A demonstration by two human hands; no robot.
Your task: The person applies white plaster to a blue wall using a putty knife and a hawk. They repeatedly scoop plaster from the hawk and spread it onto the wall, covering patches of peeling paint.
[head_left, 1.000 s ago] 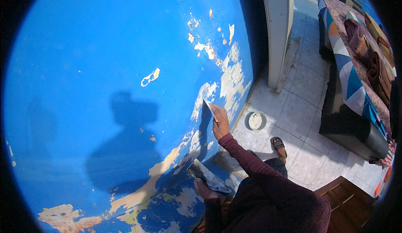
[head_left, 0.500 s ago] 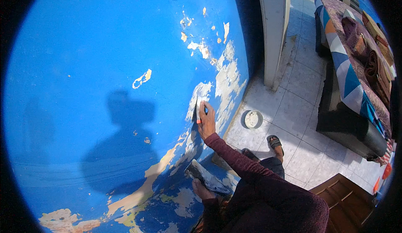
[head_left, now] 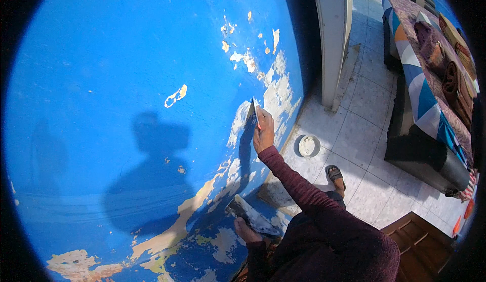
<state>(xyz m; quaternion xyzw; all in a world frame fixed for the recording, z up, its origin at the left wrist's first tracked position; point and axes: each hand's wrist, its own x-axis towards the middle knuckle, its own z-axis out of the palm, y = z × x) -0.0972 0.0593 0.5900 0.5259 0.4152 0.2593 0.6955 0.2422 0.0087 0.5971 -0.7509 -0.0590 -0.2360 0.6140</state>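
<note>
Wall [head_left: 126,79] painted bright blue fills most of the view, its paint peeled away in pale patches that run down toward the floor. The right hand [head_left: 263,132] is clamped around a putty knife [head_left: 251,114], pressed against a pale patch on the wall. The knife's long axis runs up and slightly left from the hand, blade edge uppermost and flat to the wall. Lower down, close to the wall's base, the left hand [head_left: 245,230] is closed under a wide flat scraper board [head_left: 250,215], which slants up and left toward the wall.

Away from the wall to the right, tiled floor [head_left: 364,109] lies open, holding a small round bowl [head_left: 309,145] just beyond the wall's foot. Farther from the wall stand a white pillar [head_left: 334,33] and a patterned couch [head_left: 430,99].
</note>
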